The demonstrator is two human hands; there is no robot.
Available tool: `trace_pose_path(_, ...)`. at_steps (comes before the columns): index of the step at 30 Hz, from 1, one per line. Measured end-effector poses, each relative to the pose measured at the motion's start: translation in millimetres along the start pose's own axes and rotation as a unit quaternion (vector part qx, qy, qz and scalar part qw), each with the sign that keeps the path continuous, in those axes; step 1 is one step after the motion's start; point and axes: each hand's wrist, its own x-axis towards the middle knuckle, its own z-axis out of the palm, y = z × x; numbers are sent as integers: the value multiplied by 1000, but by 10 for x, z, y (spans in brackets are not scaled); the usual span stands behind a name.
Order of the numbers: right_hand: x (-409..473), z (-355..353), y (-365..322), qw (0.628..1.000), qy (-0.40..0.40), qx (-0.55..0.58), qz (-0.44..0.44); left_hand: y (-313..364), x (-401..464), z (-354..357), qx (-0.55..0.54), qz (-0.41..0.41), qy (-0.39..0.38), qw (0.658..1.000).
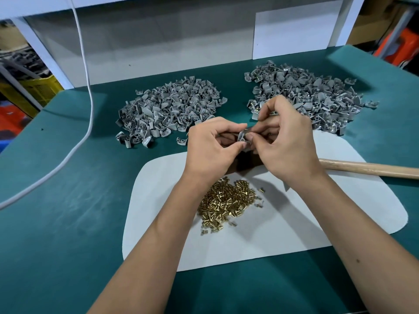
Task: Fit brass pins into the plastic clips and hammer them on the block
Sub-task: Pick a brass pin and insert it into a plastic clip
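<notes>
A grey clip (243,138) is pinched between the curled fingers of the left hand (210,150) and the right hand (288,143), held above the white mat (317,223). Whether a pin is already in it cannot be told. The brass pins (226,202) are heaped just below the wrists. Beyond the left hand lies one clip pile (170,109); behind the right hand, another pile (317,94). A wooden handle (371,169) is seen right of the right hand.
</notes>
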Motion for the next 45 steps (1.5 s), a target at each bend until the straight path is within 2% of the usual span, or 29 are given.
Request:
trace_pose_path(4,-11,39,-3,999,6,-29,-32,-2,-5,41,23,-11,19,999)
trace_pose_path(9,-6,53,31,999,6,-33,-34,-4,-17,50,64,13,24,998)
trace_pose_path(18,19,-23,108,998,-30,-5,-53,-12,-7,19,-32,-38,19,999)
trace_pose_path(27,37,-50,94,984,-3,-98,-148,-35,2,-38,-70,-44,-9,997)
trace_pose_path(30,27,-35,81,985,-1,-106,-140,-33,13,-79,-120,-47,-8,992)
trace_pose_path(37,16,-13,57,989,-8,-99,-107,-42,36,-125,-162,-33,-41,985)
trace_pose_path(45,-9,5,37,989,-3,-94,-114,-9,16,-134,-168,-38,-33,985)
